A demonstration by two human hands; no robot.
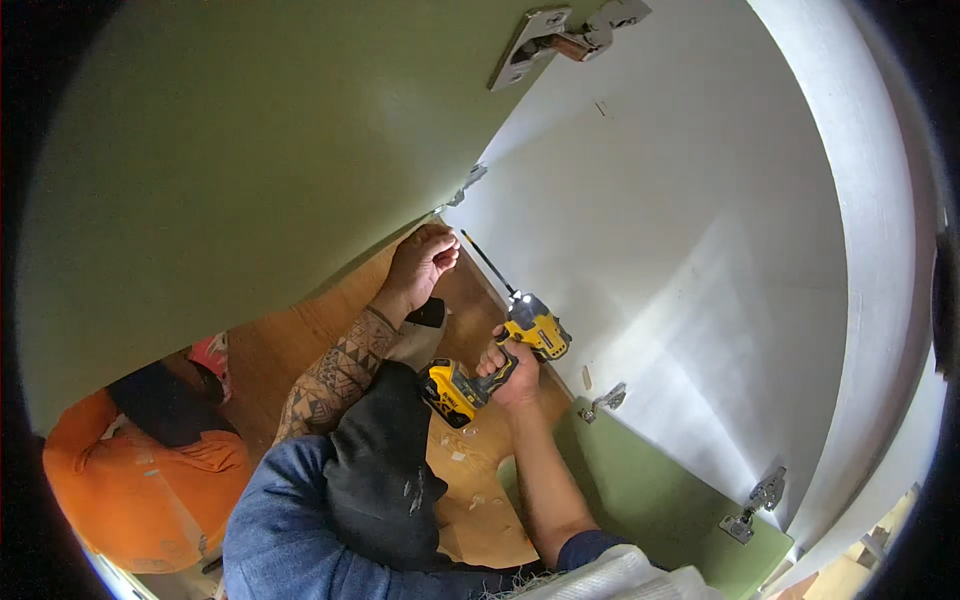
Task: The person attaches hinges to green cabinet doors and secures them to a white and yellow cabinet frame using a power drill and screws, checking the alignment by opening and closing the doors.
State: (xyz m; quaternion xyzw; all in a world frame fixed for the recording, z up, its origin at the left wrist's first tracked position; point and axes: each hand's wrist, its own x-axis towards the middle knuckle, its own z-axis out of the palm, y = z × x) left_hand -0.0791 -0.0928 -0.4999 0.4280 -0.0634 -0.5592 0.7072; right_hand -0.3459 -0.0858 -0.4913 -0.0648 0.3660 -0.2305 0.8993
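Nearest, the right hand (512, 372) grips a yellow drill (500, 358), its bit at the cabinet's lower corner. Left hand (420, 262) presses there, fingers curled on nothing; the green door (200, 170) already hangs on its hinges (560, 35).

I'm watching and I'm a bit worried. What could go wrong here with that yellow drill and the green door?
1. The left hand sits at the bottom edge of the green door, right beside the long bit of the yellow drill. If the bit slips, it might jab the fingers.
2. The right hand holds the drill alone, so it could twist or wobble.
3. Another person in an orange shirt is close below the door and might get bumped.
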